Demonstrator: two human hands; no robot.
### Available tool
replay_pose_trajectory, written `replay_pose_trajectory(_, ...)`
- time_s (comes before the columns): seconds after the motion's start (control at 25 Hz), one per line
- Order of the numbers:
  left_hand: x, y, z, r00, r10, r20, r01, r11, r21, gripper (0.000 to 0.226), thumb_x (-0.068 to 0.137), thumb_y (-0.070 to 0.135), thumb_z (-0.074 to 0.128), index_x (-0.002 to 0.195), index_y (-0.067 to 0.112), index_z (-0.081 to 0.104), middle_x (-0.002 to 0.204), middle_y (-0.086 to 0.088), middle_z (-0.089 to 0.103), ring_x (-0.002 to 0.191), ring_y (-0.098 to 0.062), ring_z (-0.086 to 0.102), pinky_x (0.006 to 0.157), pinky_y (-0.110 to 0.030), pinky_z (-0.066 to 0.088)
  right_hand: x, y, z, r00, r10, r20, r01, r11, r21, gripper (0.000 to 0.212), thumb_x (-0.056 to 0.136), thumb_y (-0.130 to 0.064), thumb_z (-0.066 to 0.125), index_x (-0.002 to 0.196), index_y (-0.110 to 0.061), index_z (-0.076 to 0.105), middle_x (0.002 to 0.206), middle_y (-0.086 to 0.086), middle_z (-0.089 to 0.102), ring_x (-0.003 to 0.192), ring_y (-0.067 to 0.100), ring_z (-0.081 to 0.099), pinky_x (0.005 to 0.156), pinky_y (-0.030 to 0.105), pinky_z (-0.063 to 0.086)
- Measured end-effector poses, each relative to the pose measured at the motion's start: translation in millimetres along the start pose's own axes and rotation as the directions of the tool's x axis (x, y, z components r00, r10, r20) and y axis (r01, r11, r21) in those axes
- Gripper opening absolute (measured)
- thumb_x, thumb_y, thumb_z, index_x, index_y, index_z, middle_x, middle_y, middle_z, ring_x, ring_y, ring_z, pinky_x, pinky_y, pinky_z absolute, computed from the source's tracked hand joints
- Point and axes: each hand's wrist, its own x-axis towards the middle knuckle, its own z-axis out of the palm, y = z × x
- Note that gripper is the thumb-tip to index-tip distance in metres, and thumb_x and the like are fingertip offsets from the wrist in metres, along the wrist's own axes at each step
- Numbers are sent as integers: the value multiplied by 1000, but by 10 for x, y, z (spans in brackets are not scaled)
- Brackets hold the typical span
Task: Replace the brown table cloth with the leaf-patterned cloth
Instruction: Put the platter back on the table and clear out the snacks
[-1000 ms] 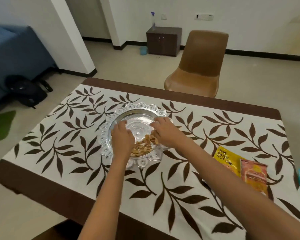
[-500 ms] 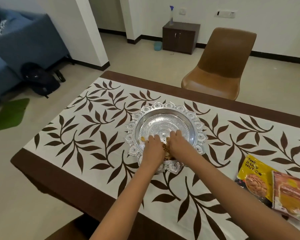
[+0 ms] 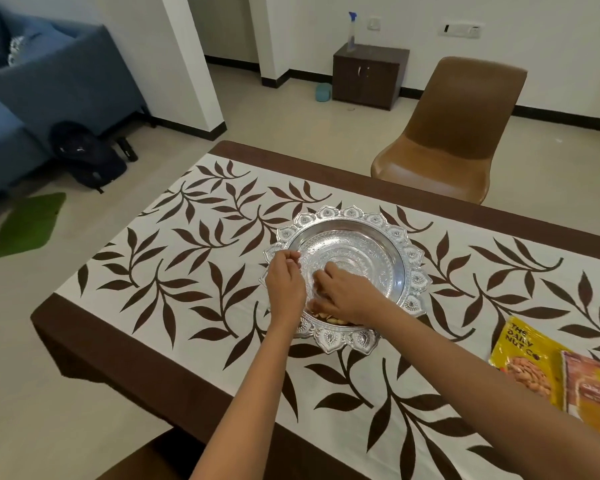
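The leaf-patterned cloth (image 3: 194, 271) is lying beneath both hands; the left hand (image 3: 284, 285) is curling, seemingly pinching something small, while the right hand (image 3: 347, 296) is reaching, fingers bent, among nuts (image 3: 329, 318) in the silver bowl (image 3: 395, 251).

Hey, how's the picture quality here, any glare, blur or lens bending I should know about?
Head view: soft, even indoor light with faint shadows; bright glare on the silver bowl; wide-angle bending curves the table edge; both hands look slightly soft, left hand, right hand.
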Motion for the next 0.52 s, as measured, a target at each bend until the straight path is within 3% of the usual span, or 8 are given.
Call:
replay_pose_trajectory(0.2,29,55,-55,987,-156,46,161,975,-152,25,101,16,37,101,18,61,99,2,64,98,-14,62,87,-32,53,160,-9,3,998,-50,48,58,985,-164,34,100,-40,36,118,-13,48,101,8,52,65,18,46,52,29,33)
replay_pose_trajectory(0.32,36,134,-61,949,-286,130,314,873,-373,25,102,23,38,107,24,62,117,5,63,114,-10,56,95,-26,42,213,21,-27,990,136,24,-135,990,-30,28,100,-32,37,105,-9,51,91,8,55,69,23,52,56,32,39)
replay_pose_trajectory(0.4,59,185,-17,893,-372,254,450,694,-562,28,103,30,37,118,22,60,128,3,58,123,-11,49,107,-30,35,227,58,-77,952,299,-62,-272,922,277,22,99,-25,42,85,-10,50,79,3,57,73,24,60,58,36,47)
replay_pose_trajectory(0.52,59,306,108,754,-462,466,633,325,-702,37,101,38,40,121,15,60,128,-4,58,121,-19,50,105,-34,36,268,-34,-214,830,502,-244,-227,703,675,28,95,-15,50,67,-15,48,60,-2,52,60,17,59,50,24,41)
